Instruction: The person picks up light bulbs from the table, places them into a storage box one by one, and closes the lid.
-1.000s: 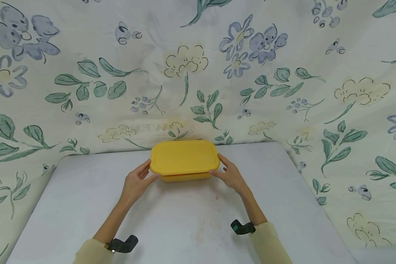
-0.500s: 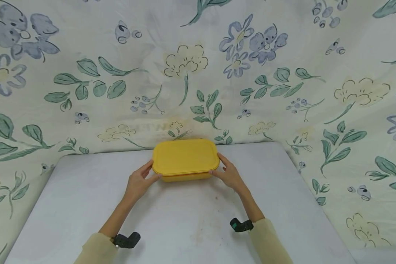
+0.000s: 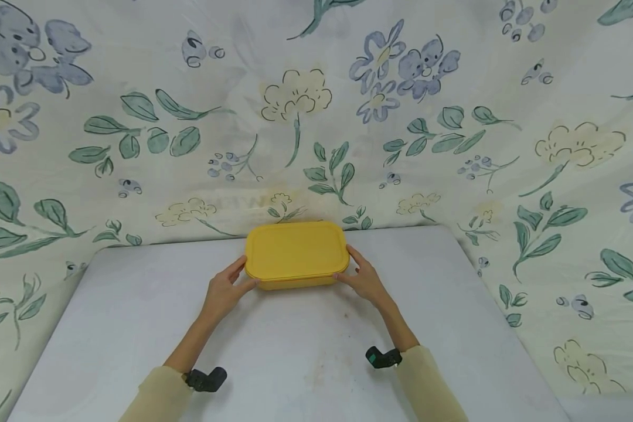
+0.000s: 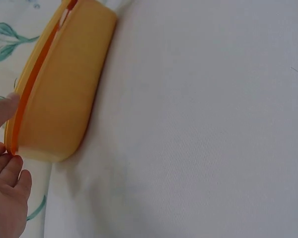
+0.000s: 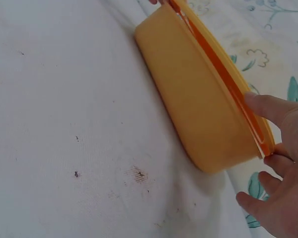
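A yellow rectangular food container stands at the back edge of the white table. Its yellow lid lies on top, and the wrist views show an orange gap along the front between lid and rim. My left hand grips the lid's left front corner, thumb on the front edge and fingers at the side. At the opposite corner my right hand holds the lid in the same manner, its thumb on the lid's edge and its lower fingers spread below. The inside of the container is hidden.
The white table has small reddish-brown stains on its surface. Behind it hangs a cloth printed with flowers and leaves, close to the container's back. Black camera mounts sit on both wrists.
The left hand and the lid's left end have shifted slightly right. Seen from the head, the gap under the lid's front edge looks narrower. The right hand has barely moved.
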The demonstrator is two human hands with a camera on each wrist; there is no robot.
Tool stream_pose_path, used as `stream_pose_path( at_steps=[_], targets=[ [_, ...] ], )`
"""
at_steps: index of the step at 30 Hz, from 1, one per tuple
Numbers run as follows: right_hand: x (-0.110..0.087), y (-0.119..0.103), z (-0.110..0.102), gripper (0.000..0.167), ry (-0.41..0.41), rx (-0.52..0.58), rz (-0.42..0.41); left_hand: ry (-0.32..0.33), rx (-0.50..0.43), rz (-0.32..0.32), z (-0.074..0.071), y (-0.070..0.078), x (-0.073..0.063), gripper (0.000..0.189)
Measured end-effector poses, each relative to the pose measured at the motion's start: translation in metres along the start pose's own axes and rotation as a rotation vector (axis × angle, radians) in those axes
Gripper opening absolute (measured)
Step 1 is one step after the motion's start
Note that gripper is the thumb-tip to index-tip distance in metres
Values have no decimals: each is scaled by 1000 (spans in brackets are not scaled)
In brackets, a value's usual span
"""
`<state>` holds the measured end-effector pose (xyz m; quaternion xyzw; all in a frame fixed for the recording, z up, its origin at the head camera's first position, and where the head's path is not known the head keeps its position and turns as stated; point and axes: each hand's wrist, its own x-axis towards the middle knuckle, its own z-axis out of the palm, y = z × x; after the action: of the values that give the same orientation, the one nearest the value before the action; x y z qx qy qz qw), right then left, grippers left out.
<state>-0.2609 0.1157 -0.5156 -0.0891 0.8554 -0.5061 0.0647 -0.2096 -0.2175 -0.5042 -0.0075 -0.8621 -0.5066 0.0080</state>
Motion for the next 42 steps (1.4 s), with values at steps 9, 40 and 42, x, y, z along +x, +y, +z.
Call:
stream_pose_path(
  at_steps=[9,40,42],
  targets=[
    [1,2,1,88,-5,0,-2,-11,23,-18,2,-2,1,74],
    [-1,1,0,87,2,-54,18,7,48,19,3,-1,-1,74],
    [-1,1,0,87,2,-52,20,6,49,17,3,-1,0,74]
  ],
)
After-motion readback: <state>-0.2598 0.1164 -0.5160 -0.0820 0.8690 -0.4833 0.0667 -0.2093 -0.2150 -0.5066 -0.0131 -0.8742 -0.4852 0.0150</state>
